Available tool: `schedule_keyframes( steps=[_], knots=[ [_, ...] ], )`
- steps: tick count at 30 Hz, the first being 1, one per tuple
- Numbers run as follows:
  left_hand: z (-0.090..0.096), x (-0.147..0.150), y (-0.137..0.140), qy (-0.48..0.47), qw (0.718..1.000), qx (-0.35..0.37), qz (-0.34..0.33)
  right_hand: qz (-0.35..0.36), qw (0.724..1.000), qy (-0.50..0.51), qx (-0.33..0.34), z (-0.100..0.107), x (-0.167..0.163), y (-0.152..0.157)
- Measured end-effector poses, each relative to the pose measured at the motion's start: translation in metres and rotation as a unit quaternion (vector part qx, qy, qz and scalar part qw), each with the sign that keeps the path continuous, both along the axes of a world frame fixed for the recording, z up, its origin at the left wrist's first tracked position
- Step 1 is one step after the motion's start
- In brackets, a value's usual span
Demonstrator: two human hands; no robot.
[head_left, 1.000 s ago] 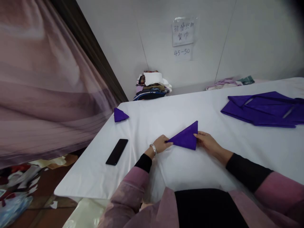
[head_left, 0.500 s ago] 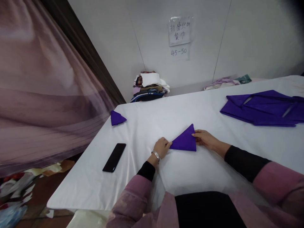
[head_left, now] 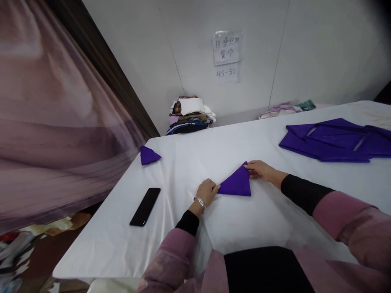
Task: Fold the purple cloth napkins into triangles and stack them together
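Note:
A purple cloth napkin point(head_left: 236, 182), folded into a triangle, lies on the white-covered table in front of me. My left hand point(head_left: 207, 191), with a bracelet at the wrist, pinches its left corner between thumb and fingers. At the upper right corner, my right hand point(head_left: 259, 169) grips the napkin with thumb and fingertips. Some of the fingers of both hands are hidden from view. Another small folded purple napkin point(head_left: 149, 155) rests near the table's far left corner.
A black phone point(head_left: 145, 206) lies on the white tablecloth point(head_left: 183, 162) at left. Several flat purple napkins point(head_left: 330, 142) spread over the right side. Stacked clothes point(head_left: 191, 116) stand behind the table by the wall. A pinkish curtain point(head_left: 61, 122) hangs at left.
My right hand has slid up along the napkin's right side to its top corner. My left hand keeps hold of the left corner. The view has shifted slightly.

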State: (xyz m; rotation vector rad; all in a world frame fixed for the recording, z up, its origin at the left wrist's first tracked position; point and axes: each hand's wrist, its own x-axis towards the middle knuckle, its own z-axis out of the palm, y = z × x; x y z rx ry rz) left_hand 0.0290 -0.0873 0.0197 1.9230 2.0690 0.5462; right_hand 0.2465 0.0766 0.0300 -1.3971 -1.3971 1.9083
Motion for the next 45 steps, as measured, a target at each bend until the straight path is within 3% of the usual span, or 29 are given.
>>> schedule_keyframes(
  steps=[11,21,28,45],
  knots=[
    [-0.003,0.003,0.000,-0.005,0.999,0.017,0.046,0.011,0.992,-0.046,0.114,-0.003,0.001,0.016],
    [-0.004,0.006,-0.001,0.004,0.997,0.035,0.074,0.013,0.966,-0.070,0.247,-0.024,-0.009,0.032],
    [-0.003,0.007,-0.005,0.013,0.995,0.051,0.090,0.025,0.947,-0.116,0.298,-0.034,-0.007,0.039],
    [-0.003,0.006,-0.007,-0.006,0.995,0.040,0.090,0.090,0.896,-0.231,0.369,-0.023,-0.008,0.039]
  ],
)
